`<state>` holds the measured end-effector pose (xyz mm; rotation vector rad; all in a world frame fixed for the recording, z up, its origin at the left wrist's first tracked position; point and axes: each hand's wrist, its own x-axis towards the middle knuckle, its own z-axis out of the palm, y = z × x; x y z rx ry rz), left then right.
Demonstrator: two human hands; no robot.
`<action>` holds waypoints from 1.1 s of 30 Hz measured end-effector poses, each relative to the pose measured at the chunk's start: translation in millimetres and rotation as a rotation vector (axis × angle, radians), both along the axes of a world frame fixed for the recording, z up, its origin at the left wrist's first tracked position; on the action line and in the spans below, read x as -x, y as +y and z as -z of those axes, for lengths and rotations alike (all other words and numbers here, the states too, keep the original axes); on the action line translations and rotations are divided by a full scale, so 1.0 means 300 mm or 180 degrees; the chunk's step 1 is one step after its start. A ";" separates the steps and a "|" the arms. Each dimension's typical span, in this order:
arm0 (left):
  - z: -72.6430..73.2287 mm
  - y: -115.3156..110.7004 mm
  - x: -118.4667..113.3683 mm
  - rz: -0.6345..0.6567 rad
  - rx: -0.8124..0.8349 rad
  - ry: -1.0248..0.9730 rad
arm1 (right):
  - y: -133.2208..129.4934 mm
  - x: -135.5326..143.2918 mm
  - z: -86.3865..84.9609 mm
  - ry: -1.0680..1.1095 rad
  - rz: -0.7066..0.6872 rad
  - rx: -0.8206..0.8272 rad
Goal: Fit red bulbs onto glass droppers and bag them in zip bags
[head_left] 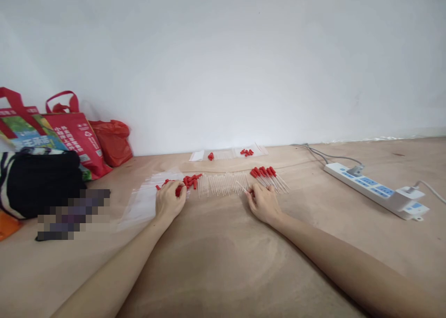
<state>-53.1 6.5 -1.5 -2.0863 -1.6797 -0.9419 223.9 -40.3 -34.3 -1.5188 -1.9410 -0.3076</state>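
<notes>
My left hand (pixel 170 198) is closed, its fingertips pinched at a red cap (pixel 179 190) beside a pile of red caps (pixel 191 181) on clear plastic bags (pixel 141 199). Fingers of my right hand (pixel 261 202) are closed on a thin clear stick (pixel 241 186) at the right end of the row. Between the hands lies that row of thin pale sticks (pixel 226 183), side by side on the wooden table. Just beyond my right hand, several sticks with red caps (pixel 264 172) lie slanted together.
Near the wall sit small plastic bags (pixel 223 154) with more red caps (pixel 247 152). A white power strip (pixel 372 188) with grey cables is at the right. Red shopping bags (pixel 76 139) and a black cloth item (pixel 42 183) stand at the left.
</notes>
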 end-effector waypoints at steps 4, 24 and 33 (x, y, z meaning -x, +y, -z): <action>0.004 0.005 0.003 0.0091 -0.0119 -0.0460 | -0.001 0.001 -0.001 0.0010 -0.0021 0.0003; 0.054 -0.131 -0.193 0.2040 0.0889 -0.0914 | 0.008 0.010 0.016 0.0354 -0.0828 0.0175; 0.036 -0.146 -0.203 0.2120 0.0755 -0.0551 | -0.024 0.033 -0.004 0.0113 -0.1571 0.0211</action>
